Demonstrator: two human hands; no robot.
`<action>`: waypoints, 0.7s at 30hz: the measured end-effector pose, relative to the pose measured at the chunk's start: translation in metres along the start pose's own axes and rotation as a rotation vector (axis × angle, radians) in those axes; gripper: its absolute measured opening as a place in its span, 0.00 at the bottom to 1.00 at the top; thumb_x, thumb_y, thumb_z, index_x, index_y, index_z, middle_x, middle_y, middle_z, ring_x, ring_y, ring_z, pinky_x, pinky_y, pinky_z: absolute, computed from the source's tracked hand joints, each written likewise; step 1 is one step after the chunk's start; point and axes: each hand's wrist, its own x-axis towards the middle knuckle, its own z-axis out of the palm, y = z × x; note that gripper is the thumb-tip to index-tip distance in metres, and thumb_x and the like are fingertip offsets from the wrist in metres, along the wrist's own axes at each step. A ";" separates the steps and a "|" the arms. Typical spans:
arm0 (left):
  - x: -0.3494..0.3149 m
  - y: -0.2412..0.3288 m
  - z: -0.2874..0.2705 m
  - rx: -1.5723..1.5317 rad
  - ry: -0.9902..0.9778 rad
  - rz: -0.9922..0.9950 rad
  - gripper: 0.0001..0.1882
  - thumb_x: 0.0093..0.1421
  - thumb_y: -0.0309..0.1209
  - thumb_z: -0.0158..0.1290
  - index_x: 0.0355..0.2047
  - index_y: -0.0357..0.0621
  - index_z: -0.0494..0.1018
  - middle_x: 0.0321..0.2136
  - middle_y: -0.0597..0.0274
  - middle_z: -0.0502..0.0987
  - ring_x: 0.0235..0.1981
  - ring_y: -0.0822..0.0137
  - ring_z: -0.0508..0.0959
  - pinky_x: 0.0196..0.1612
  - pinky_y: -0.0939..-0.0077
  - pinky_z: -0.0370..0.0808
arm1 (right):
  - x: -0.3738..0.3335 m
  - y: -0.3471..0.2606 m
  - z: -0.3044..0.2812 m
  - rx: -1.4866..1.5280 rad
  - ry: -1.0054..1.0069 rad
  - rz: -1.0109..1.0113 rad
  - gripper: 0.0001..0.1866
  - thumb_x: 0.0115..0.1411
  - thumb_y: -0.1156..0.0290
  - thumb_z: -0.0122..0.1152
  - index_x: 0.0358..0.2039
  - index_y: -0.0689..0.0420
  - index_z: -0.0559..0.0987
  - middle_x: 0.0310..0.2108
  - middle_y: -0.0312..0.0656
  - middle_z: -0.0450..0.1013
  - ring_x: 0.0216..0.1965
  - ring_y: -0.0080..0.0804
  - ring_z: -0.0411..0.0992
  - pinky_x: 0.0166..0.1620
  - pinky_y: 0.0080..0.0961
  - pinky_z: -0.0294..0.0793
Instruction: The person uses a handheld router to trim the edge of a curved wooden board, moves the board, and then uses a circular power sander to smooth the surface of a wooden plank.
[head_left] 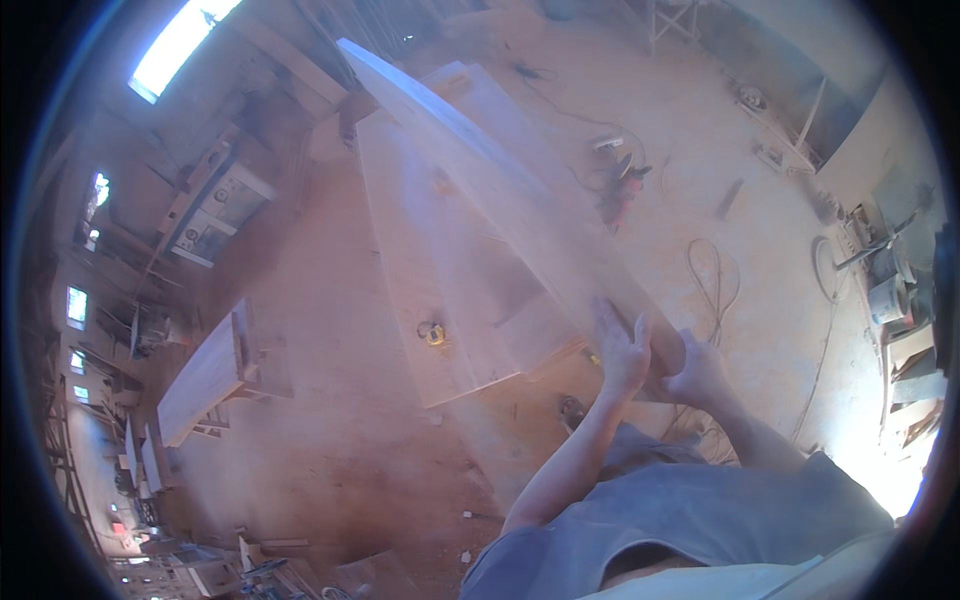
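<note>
A long pale wooden board point(540, 225) slants away from me above a wooden worktable point(400, 270), its far end narrow in the view. Against the near part of its face lies my left hand point(624, 355), fingers stretched out and thumb apart. My right hand point(700, 375) is closed around the right edge close to the near end; some of its fingers are hidden. On the tabletop, left of the board, sits a small yellow tape measure point(433, 333). Whether the board rests on the table cannot be made out.
Dust hazes the workshop. A red and black power tool point(628, 188) and a looped cable point(712, 280) lie on the floor at right. Left stands a low wooden table point(205, 385); beyond it is a pale cabinet-like unit point(222, 215). Buckets point(888, 300) line the right side.
</note>
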 end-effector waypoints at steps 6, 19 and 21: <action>0.013 -0.044 -0.005 -0.047 0.061 0.072 0.51 0.70 0.47 0.49 0.72 0.20 0.34 0.74 0.28 0.36 0.76 0.39 0.37 0.77 0.56 0.39 | -0.001 -0.014 0.024 0.110 0.112 -0.001 0.29 0.45 0.60 0.73 0.46 0.60 0.78 0.39 0.58 0.80 0.43 0.59 0.79 0.46 0.48 0.79; 0.048 0.048 -0.041 0.556 -0.098 0.492 0.55 0.59 0.46 0.64 0.73 0.29 0.44 0.74 0.33 0.45 0.75 0.41 0.47 0.76 0.47 0.44 | -0.053 0.009 0.025 0.106 0.526 -0.044 0.30 0.51 0.62 0.73 0.55 0.54 0.76 0.47 0.49 0.79 0.49 0.50 0.77 0.51 0.43 0.77; 0.064 0.061 -0.037 0.710 -0.188 0.743 0.47 0.62 0.47 0.60 0.72 0.35 0.53 0.73 0.40 0.53 0.75 0.46 0.51 0.75 0.46 0.44 | -0.075 0.019 0.045 0.188 0.792 0.027 0.30 0.54 0.61 0.72 0.57 0.54 0.75 0.48 0.48 0.79 0.49 0.48 0.78 0.52 0.42 0.77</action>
